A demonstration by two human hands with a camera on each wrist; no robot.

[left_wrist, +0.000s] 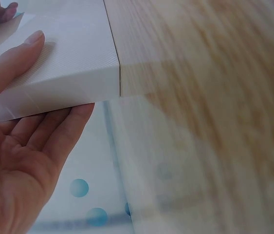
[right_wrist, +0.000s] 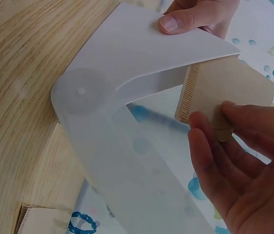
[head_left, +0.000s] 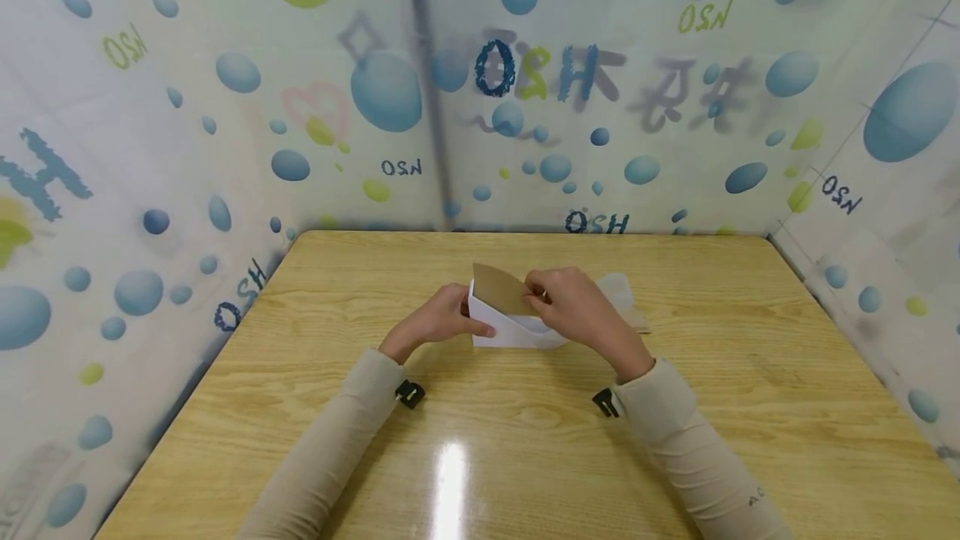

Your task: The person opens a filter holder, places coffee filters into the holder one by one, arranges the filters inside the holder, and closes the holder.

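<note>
A white box (head_left: 517, 333) with a translucent hinged lid (right_wrist: 141, 165) is held just above the table, its lid swung away from the mouth. My left hand (head_left: 442, 315) grips the box's left end. In the left wrist view, the thumb (left_wrist: 17, 63) lies on the upper face and the fingers are underneath. My right hand (head_left: 577, 307) pinches a brown cardboard piece (right_wrist: 227, 85) between thumb and fingers. That piece has a ridged edge and a small tab, and it stands at the box's mouth. Whether its far side sits inside cannot be told.
Another tan cardboard piece (right_wrist: 42, 220) with a ridged edge lies on the wooden table (head_left: 480, 415), beyond the right hand. A patterned sheet (head_left: 637, 115) with blue and green dots hangs behind the table and along its sides.
</note>
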